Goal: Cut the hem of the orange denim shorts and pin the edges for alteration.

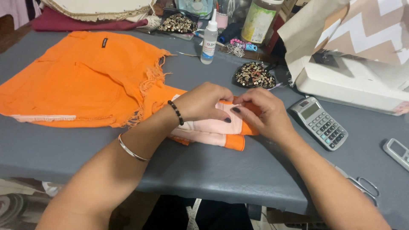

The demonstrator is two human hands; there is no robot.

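Both hands work on the orange shorts (85, 81), which lie flat on the grey table (213, 170). The hem of one leg is turned so that the pale pink lining (208, 127) shows, near the front edge of the table. The left hand (202, 102) presses down on this folded part with fingers together, the thumb lying on the pink cloth. The right hand (260, 113) pinches the orange edge just beside it, fingertips closed on the fabric.

To do this step well, I think the left hand should keep the fold flat and firm, so the cloth does not slide, while the right hand pulls the edge gently and evenly. The frayed threads can catch, so slow moves are better.

A sequined patch (254, 76) lies behind the hands, a small glue bottle (209, 40) stands further back, and a calculator (319, 122) lies just to the right.
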